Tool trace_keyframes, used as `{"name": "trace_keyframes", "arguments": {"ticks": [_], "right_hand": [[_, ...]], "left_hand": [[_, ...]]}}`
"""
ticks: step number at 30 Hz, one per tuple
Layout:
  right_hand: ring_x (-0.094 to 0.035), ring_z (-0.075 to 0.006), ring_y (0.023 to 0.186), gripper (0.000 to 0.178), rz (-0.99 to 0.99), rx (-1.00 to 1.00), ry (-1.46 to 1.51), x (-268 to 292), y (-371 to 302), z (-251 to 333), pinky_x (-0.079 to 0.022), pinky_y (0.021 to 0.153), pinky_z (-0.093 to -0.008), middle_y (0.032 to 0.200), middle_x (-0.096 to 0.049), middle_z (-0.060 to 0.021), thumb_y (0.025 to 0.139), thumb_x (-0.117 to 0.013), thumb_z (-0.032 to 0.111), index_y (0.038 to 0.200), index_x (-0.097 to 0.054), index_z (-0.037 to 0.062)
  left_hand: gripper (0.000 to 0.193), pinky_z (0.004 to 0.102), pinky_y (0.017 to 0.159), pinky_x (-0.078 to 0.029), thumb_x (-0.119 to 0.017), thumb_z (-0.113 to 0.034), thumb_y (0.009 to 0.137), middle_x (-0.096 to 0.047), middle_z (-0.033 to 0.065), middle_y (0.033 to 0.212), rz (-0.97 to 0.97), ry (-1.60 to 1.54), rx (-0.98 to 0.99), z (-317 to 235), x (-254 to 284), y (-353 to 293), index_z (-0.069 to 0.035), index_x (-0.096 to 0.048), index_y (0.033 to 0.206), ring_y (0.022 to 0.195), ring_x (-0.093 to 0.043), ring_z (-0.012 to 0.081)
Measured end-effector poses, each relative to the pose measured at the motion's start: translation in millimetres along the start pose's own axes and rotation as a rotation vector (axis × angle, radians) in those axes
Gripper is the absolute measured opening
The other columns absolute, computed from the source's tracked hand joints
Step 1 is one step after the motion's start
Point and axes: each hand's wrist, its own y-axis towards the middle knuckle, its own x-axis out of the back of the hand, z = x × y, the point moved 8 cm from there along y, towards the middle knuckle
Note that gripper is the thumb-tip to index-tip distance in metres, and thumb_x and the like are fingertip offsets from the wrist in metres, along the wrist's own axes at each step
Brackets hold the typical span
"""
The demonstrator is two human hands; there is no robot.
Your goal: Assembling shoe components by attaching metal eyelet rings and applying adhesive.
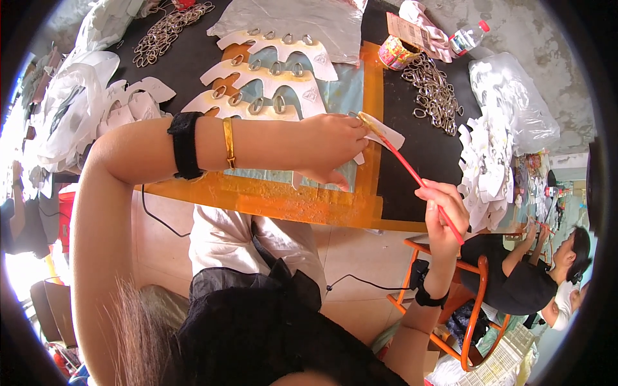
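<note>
My left hand point(331, 147) lies palm down over a white cut-out piece point(386, 136) near the right edge of the orange-bordered mat, its thumb apart from the fingers. My right hand point(444, 209) grips a thin brush point(412, 168) with a red handle. The brush's yellowish tip touches or hovers just over the piece, close to my left fingertips. Beyond my left forearm, rows of white scalloped pieces point(257, 76) carry oval metal rings point(279, 103) and yellowish smears. My left hand and forearm hide part of the nearest row.
Heaps of metal rings point(431, 93) lie at the far right and far left. White pieces point(487, 170) pile up at the right edge beside a clear plastic bag point(515, 96). A colourful tub point(396, 53) and bottle point(468, 38) stand behind. A co-worker point(524, 276) sits at right near an orange chair point(483, 309).
</note>
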Motion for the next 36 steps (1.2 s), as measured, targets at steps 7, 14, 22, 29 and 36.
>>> {"name": "trace_keyframes", "arguments": {"ticks": [7, 14, 22, 29, 36], "right_hand": [[-0.063, -0.0204, 0.079, 0.016, -0.102, -0.13, 0.147, 14.4, -4.0, -14.3, -0.053, 0.072, -0.0288, 0.095, -0.059, -0.0163, 0.086, -0.045, -0.001, 0.092, -0.059, -0.0076], [-0.062, -0.0213, 0.081, 0.022, -0.369, -0.245, 0.42, 21.8, -16.1, -38.5, -0.054, 0.074, -0.0331, 0.096, -0.058, -0.0186, 0.088, -0.041, 0.001, 0.1, -0.056, -0.0093], [-0.062, -0.0217, 0.082, 0.021, -0.257, -0.239, 0.371, 6.7, -6.5, -39.4, -0.053, 0.076, -0.0327, 0.096, -0.058, -0.0163, 0.087, -0.042, -0.002, 0.1, -0.057, -0.008], [-0.062, -0.0217, 0.083, 0.019, -0.214, -0.276, 0.362, 2.4, -5.5, -44.8, -0.052, 0.076, -0.0306, 0.097, -0.058, -0.0159, 0.087, -0.043, -0.002, 0.098, -0.057, -0.0076], [-0.062, -0.0211, 0.083, 0.016, -0.085, -0.123, 0.181, 4.7, -1.3, -25.5, -0.052, 0.075, -0.0285, 0.099, -0.058, -0.0152, 0.084, -0.046, -0.005, 0.093, -0.06, -0.006]], "left_hand": [[0.077, 0.0344, 0.101, -0.033, -0.071, -0.043, 0.067, -0.044, 0.0205, 0.127, 0.004, 0.015, -0.005, 0.3, 0.2, -0.9, 0.006, -0.045, 0.119, 0.121, -0.04, 0.0297], [0.076, 0.0342, 0.101, -0.033, -0.071, -0.043, 0.067, -0.046, 0.0198, 0.125, 0.014, -0.01, 0.017, 1.1, 0.1, -1.1, 0.006, -0.045, 0.119, 0.12, -0.042, 0.0295], [0.076, 0.0339, 0.101, -0.033, -0.071, -0.041, 0.066, -0.044, 0.0202, 0.127, 0.013, -0.012, 0.011, 0.5, -0.5, 0.0, 0.006, -0.045, 0.119, 0.121, -0.041, 0.0295], [0.075, 0.0335, 0.101, -0.034, -0.071, -0.042, 0.066, -0.044, 0.0202, 0.128, 0.033, 0.0, 0.013, 0.8, -1.3, 0.1, 0.006, -0.046, 0.119, 0.121, -0.04, 0.0294], [0.076, 0.0335, 0.1, -0.034, -0.071, -0.042, 0.066, -0.043, 0.0202, 0.128, 0.027, 0.003, 0.012, 1.5, -2.2, 0.7, 0.006, -0.045, 0.119, 0.121, -0.041, 0.0294]]}}
